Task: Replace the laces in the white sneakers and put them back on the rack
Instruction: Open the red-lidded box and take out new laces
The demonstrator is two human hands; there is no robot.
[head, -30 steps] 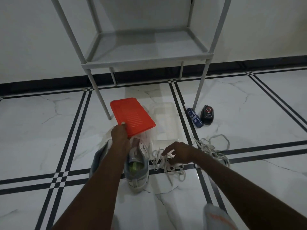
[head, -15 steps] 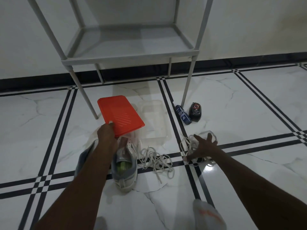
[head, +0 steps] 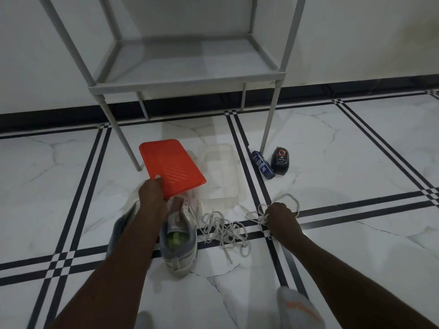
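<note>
Nearest, a white sneaker (head: 178,236) stands on the floor (head: 356,233) with a loose lace pile (head: 223,230) just right of it. The right hand (head: 281,218), spread flat half a second ago, has curled round a second lace bundle (head: 260,216). The left hand (head: 152,192) still pinches the red lid's (head: 169,166) near edge beside the clear tub (head: 219,172), before the grey rack (head: 190,84).

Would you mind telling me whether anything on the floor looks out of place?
A tangle of loose laces sprawls on the floor beside the unlaced sneaker, rather than being threaded in.
</note>
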